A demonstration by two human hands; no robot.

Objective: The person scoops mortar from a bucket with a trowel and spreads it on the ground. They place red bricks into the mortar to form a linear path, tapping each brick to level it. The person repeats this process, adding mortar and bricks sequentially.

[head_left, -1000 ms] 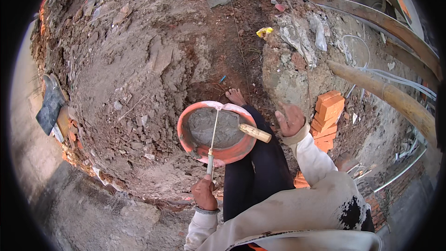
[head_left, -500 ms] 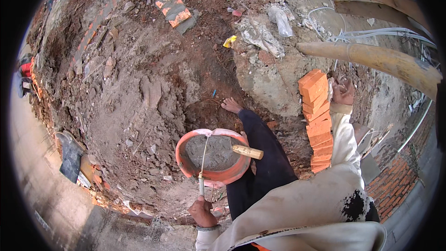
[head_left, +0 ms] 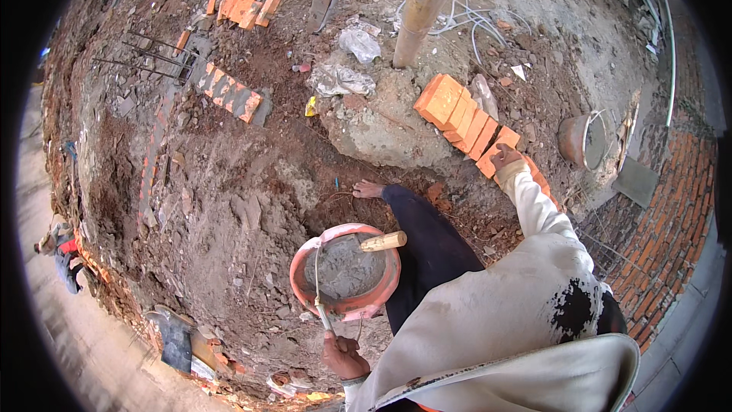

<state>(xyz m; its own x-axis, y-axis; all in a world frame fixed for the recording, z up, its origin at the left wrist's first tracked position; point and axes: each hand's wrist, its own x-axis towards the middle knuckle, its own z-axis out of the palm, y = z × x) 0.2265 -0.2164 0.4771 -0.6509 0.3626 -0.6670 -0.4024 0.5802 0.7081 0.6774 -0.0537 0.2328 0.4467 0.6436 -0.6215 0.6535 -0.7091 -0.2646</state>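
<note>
My left hand (head_left: pixel 343 357) is closed around the grip of a handle on the red bucket (head_left: pixel 357 307). Grey mortar (head_left: pixel 339 267) fills much of the bucket, and a wooden tool handle (head_left: pixel 381 241) rests across its right rim, the rest of that tool hidden. My right hand (head_left: pixel 505 157) reaches out to the long row of leaning orange bricks (head_left: pixel 456 116), its fingers curled over one brick toward the near end. My bare foot (head_left: pixel 367 189) is on the dirt beside the bucket.
A bamboo pole (head_left: pixel 419 15) stands behind the bricks, near coiled pale tubing (head_left: pixel 476 30). At right are another bucket (head_left: pixel 579 140) and a brick surface (head_left: pixel 659 259). A short mortared brick course (head_left: pixel 232 93) lies upper left; another person (head_left: pixel 65 255) is at far left.
My view has turned right. My right hand has moved from beside the bucket out to the bricks and now grips one. My left hand still holds the bucket's handle.
</note>
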